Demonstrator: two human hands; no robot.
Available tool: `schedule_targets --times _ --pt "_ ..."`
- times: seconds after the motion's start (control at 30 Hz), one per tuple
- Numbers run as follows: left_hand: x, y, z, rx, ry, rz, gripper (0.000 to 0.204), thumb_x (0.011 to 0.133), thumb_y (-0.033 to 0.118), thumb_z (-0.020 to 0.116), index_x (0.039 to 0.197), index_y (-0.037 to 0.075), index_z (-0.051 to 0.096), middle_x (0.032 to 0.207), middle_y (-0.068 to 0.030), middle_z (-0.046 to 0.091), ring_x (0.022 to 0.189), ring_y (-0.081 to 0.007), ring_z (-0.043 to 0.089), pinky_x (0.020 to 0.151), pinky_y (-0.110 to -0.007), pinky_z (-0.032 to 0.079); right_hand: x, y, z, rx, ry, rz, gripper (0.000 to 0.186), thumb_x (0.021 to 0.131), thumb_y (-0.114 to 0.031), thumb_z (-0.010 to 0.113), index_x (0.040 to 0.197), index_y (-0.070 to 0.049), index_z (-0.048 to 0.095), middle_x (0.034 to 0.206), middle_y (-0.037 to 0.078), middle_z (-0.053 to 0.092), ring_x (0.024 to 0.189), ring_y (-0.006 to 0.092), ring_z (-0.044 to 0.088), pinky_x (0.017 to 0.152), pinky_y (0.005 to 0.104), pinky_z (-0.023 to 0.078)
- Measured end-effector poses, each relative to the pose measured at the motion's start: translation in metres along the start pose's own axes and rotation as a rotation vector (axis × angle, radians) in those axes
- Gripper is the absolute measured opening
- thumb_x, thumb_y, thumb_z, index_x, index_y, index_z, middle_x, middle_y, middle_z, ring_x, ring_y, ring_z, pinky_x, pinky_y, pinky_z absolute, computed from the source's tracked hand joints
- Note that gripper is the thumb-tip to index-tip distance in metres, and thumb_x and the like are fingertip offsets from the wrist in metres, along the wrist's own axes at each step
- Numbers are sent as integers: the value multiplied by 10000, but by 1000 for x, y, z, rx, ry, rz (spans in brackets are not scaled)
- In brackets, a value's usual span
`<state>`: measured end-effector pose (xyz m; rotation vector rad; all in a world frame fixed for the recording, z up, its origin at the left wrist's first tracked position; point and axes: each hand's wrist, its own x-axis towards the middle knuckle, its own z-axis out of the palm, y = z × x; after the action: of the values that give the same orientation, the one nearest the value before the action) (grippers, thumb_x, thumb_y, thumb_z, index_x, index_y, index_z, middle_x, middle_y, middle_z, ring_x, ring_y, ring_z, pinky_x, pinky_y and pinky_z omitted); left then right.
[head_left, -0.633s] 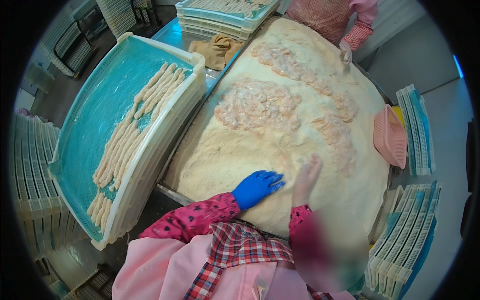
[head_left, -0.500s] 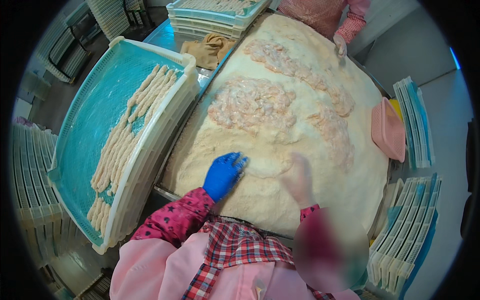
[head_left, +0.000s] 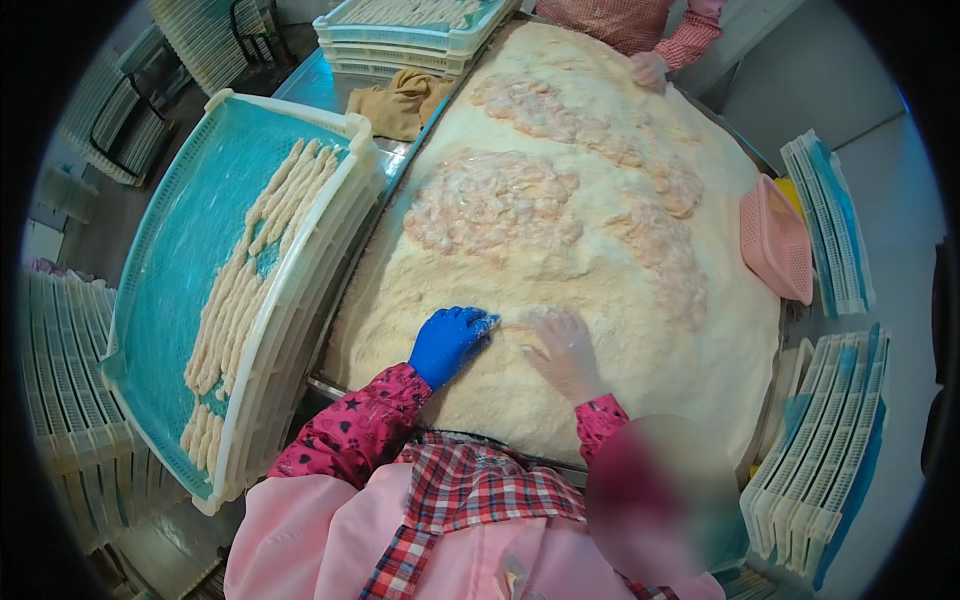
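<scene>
My left hand, in a blue glove dusted with crumbs, rests on the near part of a wide bed of pale breading. Its fingers are curled together, and whatever is under their tips is hidden. Just to the right, my right hand wears a thin, clear glove. That hand lies palm down with fingers stretched and thumb apart, touching the breading. Between the two hands the crumbs are ridged; I cannot tell whether a coated strip lies there. Beyond them sits a heap of wet, pinkish raw meat pieces.
A stack of white trays stands at left, its top tray lined in teal and bearing rows of coated strips. Behind lies a brown cloth. A pink basket and upright trays are at right. Another person's hand is at the far edge.
My right hand has moved left, closer to my left hand. A coated strip seen between them earlier is no longer distinct. The other person's hand has shifted, and the view has moved slightly.
</scene>
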<state>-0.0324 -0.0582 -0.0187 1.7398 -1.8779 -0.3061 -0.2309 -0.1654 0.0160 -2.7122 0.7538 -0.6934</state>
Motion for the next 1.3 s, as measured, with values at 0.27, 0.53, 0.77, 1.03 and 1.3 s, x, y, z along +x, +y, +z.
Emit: schedule_targets --times 0.27,0.53,0.77,1.03,1.3 --pt "-7 -13 -8 -4 17 -34 249 761 174 623 1007 136 629 978 -75 625 835 -293 581 700 -398 459 -37 46 -2 -144 203 218 199 708 -56 631 900 -106 641 749 37 566 736 256 551 668 403 449" --pt "9 -4 19 -616 -18 -417 175 823 203 613 954 89 600 1000 -68 611 858 -260 587 690 -366 470 -29 4 -23 -272 28 321 488 823 -165 573 1287 -73 450 1309 173 422 1196 354 387 1020 451 265" --pt "-1 68 54 -1541 360 -567 506 944 387 398 1325 55 393 1263 -109 497 1117 -235 498 957 -357 396 17 -67 21 520 70 109 560 951 -392 297 1317 25 376 1372 200 365 1291 360 307 1089 421 185" --pt "-5 54 -26 -2314 247 -730 469 955 346 410 1354 107 346 1164 -119 533 902 -182 552 796 -324 469 121 41 2 37 138 215 300 773 -148 611 1036 -20 547 973 177 576 944 345 537 820 410 427" --pt "-9 -9 -214 -1526 833 -342 565 924 421 458 1365 126 262 1299 -133 416 1046 -249 504 844 -390 485 158 64 14 -252 68 120 152 674 -37 613 821 -46 575 765 148 590 785 329 567 697 430 449"
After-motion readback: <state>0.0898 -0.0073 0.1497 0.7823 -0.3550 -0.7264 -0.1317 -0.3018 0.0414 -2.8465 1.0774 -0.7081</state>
